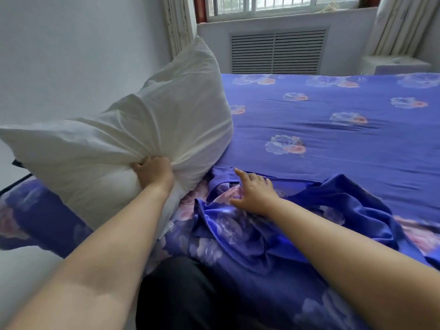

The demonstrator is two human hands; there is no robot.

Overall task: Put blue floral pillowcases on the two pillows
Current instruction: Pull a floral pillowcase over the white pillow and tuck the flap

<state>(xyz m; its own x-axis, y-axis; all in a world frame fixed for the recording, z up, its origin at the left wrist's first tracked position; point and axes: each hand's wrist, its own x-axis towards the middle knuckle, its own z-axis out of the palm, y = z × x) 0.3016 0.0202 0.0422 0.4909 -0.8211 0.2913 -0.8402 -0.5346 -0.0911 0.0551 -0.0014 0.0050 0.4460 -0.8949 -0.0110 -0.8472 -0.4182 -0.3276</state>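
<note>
A bare white pillow [152, 129] stands tilted on the left side of the bed, lifted off the sheet. My left hand [153, 171] grips a bunch of its fabric near the lower edge. A crumpled blue floral pillowcase [250, 232] lies on the bed in front of me. My right hand [256, 191] rests on its upper folds with fingers spread and nearly straight. At the far left, part of a second blue floral piece [35, 210] shows under the white pillow; I cannot tell whether it is a pillow or loose cloth.
The bed is covered with a blue floral sheet [333, 129] stretching to the far right. A white wall runs along the left. A vent grille [277, 52] and a window lie beyond the bed's far end. My dark-trousered knee [181, 294] is at the bed's near edge.
</note>
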